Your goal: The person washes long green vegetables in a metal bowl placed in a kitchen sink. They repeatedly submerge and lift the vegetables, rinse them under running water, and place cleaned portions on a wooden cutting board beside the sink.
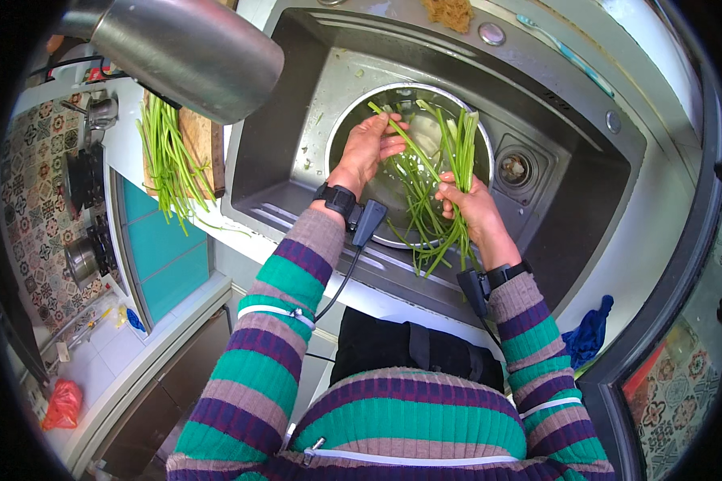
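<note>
Over a round metal basin (332, 141) of water in the sink, my right hand (470, 207) grips a bunch of thin green stalks (457, 144). Their pale cut ends point towards the far side of the sink, and the thin ends droop over the basin's near rim. My left hand (370, 144) pinches the upper end of a single green stalk (410, 139), which slants down to my right hand. More stalks (415, 180) hang at the water between my hands. Some of the basin's inside is hidden behind the greens and my hands.
A stainless sink (313, 114) surrounds the basin, with a drain (514, 167) to its right. More stalks (171, 156) lie on a wooden board (200, 138) at left. A large metal cylinder (186, 54) juts in overhead. A toothbrush (568, 54) and scrubber (448, 13) rest behind.
</note>
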Demonstrator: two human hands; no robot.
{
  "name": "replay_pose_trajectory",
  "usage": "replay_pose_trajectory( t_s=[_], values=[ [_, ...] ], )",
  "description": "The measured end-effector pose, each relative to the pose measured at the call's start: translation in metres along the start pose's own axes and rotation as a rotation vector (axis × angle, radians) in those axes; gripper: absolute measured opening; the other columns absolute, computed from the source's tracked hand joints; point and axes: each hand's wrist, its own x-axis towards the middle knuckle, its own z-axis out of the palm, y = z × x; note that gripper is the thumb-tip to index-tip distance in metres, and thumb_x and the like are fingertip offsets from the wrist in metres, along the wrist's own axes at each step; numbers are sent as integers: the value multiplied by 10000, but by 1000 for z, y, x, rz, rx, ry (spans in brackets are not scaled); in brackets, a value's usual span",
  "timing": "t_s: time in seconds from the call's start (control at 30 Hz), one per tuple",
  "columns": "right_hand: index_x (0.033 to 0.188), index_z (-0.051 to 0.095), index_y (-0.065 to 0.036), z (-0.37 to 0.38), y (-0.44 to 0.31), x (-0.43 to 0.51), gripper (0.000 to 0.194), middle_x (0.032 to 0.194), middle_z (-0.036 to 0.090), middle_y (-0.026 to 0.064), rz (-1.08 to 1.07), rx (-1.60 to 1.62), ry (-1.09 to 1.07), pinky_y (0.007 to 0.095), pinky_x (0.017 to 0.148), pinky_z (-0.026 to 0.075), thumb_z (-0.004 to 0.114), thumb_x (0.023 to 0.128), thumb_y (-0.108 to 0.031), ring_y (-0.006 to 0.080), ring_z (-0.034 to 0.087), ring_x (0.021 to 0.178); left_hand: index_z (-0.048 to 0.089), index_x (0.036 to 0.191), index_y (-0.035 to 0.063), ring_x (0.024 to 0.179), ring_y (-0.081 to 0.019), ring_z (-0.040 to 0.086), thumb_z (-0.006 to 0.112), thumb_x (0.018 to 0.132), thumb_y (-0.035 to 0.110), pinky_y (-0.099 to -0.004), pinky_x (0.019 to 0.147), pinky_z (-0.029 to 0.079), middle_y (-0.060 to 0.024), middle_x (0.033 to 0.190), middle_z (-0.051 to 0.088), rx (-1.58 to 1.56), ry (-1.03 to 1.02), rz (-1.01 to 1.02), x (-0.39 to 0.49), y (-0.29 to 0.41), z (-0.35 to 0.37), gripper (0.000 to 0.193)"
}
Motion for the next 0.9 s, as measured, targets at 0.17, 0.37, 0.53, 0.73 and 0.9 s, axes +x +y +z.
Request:
replay_pose_trajectory(
  t_s=[0.17, 0.37, 0.53, 0.73, 0.9],
  values=[
    [955, 507, -42, -1, 6, 8, 182, 706, 553, 46, -2, 29, 56, 228, 455, 435, 569, 786, -15, 96, 491, 517, 455, 1032, 70, 720, -172, 619, 400, 933, 205, -287, 634, 545, -132, 922, 613, 34, 108, 42, 12, -10, -8, 176],
    [976, 475, -49, 4, 13, 33, 186, 723, 550, 48, 146, -192, 40, 225, 453, 444, 546, 808, -16, 104, 506, 544, 441, 978, 58, 612, -187, 616, 460, 904, 199, -266, 475, 532, -108, 775, 613, 100, 270, -153, 32, -24, -13, 160],
    [946, 485, -41, 11, 20, 52, 170, 684, 543, 52, 118, -157, -11, 237, 427, 433, 569, 799, -28, 115, 507, 519, 501, 856, 89, 576, -137, 598, 591, 838, 200, -231, 454, 513, -57, 741, 605, 257, 272, -103, 39, -36, -11, 144],
    [939, 487, -10, 10, 16, 61, 127, 700, 571, 88, 232, -97, -56, 264, 436, 448, 537, 833, -58, 146, 539, 538, 535, 907, 90, 524, -128, 581, 540, 868, 247, -229, 454, 499, -43, 718, 600, 330, 258, -149, 46, -34, -28, 161],
    [944, 487, 2, 9, 33, 75, 114, 687, 578, 104, 259, -93, 25, 264, 446, 466, 500, 854, -67, 162, 549, 530, 519, 967, 43, 572, -184, 609, 490, 882, 192, -271, 504, 522, -86, 743, 587, 267, 259, -223, 46, -30, -26, 174]
  ],
)
